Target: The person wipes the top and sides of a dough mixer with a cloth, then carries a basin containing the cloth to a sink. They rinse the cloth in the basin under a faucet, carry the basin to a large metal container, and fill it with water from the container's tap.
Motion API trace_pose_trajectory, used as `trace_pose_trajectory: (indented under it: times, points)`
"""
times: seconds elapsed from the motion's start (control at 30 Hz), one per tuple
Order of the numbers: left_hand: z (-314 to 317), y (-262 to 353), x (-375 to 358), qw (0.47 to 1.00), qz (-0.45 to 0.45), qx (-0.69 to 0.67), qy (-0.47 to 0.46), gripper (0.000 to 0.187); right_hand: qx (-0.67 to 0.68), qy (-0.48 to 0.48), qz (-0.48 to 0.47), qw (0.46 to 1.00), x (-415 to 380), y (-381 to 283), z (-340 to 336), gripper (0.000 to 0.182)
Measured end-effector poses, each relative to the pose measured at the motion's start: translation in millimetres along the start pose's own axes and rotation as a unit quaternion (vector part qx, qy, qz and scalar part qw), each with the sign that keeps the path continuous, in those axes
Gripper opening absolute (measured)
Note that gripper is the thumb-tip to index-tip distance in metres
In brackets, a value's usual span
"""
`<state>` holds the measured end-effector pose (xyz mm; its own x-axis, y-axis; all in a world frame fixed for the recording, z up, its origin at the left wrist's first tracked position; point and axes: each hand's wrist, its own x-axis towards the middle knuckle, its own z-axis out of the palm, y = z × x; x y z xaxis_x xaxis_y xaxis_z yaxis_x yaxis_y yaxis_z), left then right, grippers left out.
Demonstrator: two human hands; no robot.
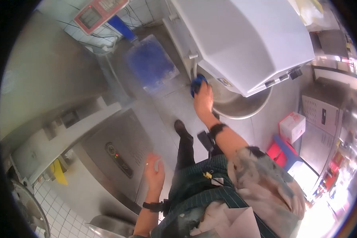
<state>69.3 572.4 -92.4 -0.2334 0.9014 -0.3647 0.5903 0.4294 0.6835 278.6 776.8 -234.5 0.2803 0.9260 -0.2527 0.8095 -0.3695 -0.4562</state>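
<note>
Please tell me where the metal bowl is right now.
In the head view, the metal bowl is right of centre, partly hidden beneath the white machine, just right of the person's right hand.
</note>
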Motion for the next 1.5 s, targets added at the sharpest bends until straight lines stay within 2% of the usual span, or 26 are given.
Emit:
trace_pose_trajectory:
  times: [0.07,0.13,0.17,0.23,0.27,0.33,0.37,0.4,0.57,0.67,0.73,0.77,0.9,1.0,1.07,1.1,1.13,1.17,1.2,1.23,1.27,1.3,1.37,1.4,1.43,1.5]
  points:
    - [5,10,-1,1.0,-0.011,-0.016,-0.019,0.016,0.007,-0.006,0.007,1.0,33,-29,-3,0.057]
    - [7,17,4,0.999,0.014,-0.033,-0.027,0.015,-0.031,0.058,0.004,0.998,60,-37,19,0.059]
    - [8,17,6,0.999,0.018,-0.028,-0.029,0.015,-0.026,0.06,0.009,0.998,70,-38,26,0.059]
    - [9,18,2,0.999,0.031,-0.008,-0.018,0.014,-0.136,0.006,-0.008,0.991,76,-31,34,0.061]
    - [10,19,-1,0.999,0.033,-0.004,-0.025,0.014,-0.134,0.006,0.001,0.991,72,-27,38,0.061]
    - [14,25,0,1.0,0.014,-0.001,-0.024,0.013,-0.149,0.069,-0.052,0.985,67,-27,27,0.056]
    - [16,28,2,0.999,0.021,0.006,-0.029,0.013,-0.074,0.03,-0.019,0.997,55,-22,19,0.049]
    - [20,33,4,0.998,0.038,0.027,-0.029,0.013,-0.068,0.033,-0.011,0.997,38,-12,12,0.049]
    - [44,70,18,0.991,0.105,0.056,-0.067,0.014,-0.095,-0.021,-0.209,0.973,-42,84,-45,0.041]
    - [63,103,25,0.985,0.137,0.047,-0.091,0.015,-0.133,-0.059,-0.333,0.932,-45,157,-96,0.032]
    - [70,134,29,0.972,0.2,0.062,-0.107,0.019,-0.146,-0.039,-0.393,0.907,-34,203,-128,0.031]
    - [72,148,33,0.97,0.204,0.071,-0.109,0.019,-0.148,-0.032,-0.4,0.904,-26,227,-141,0.031]
    - [76,215,62,0.925,0.34,0.17,0.009,0.026,-0.174,0.037,-0.398,0.9,22,292,-190,0.031]
    - [82,295,86,0.864,0.45,0.197,0.109,0.024,-0.106,0.048,-0.362,0.925,44,311,-228,0.035]
    - [94,338,104,0.842,0.485,0.197,0.126,0.023,0.046,0.184,-0.157,0.969,50,316,-243,0.043]
    - [103,359,116,0.823,0.511,0.207,0.139,0.025,0.097,0.225,-0.087,0.966,55,318,-252,0.053]
    - [111,373,124,0.801,0.537,0.215,0.151,0.026,0.099,0.23,-0.076,0.965,59,322,-255,0.053]
    - [118,384,130,0.797,0.546,0.216,0.141,0.026,0.232,0.239,0.038,0.942,63,327,-257,0.055]
    - [126,394,137,0.796,0.54,0.241,0.129,0.027,0.358,0.243,0.15,0.889,69,333,-257,0.056]
    - [134,403,145,0.794,0.533,0.266,0.116,0.027,0.553,0.203,0.187,0.786,78,336,-248,0.054]
    - [138,408,150,0.79,0.542,0.269,0.105,0.027,0.572,0.211,0.163,0.776,82,337,-236,0.052]
    - [137,409,152,0.799,0.529,0.269,0.092,0.028,0.606,0.101,0.241,0.751,85,335,-232,0.051]
    - [139,413,153,0.804,0.522,0.276,0.07,0.028,0.632,0.06,0.256,0.729,97,322,-197,0.047]
    - [139,413,152,0.824,0.499,0.261,0.061,0.029,0.623,0.034,0.281,0.729,103,317,-164,0.046]
    - [137,413,151,0.843,0.474,0.247,0.054,0.03,0.651,0.139,0.224,0.712,102,304,-156,0.05]
    - [132,404,155,0.839,0.49,0.23,0.058,0.031,0.656,0.001,0.394,0.644,97,309,-160,0.055]
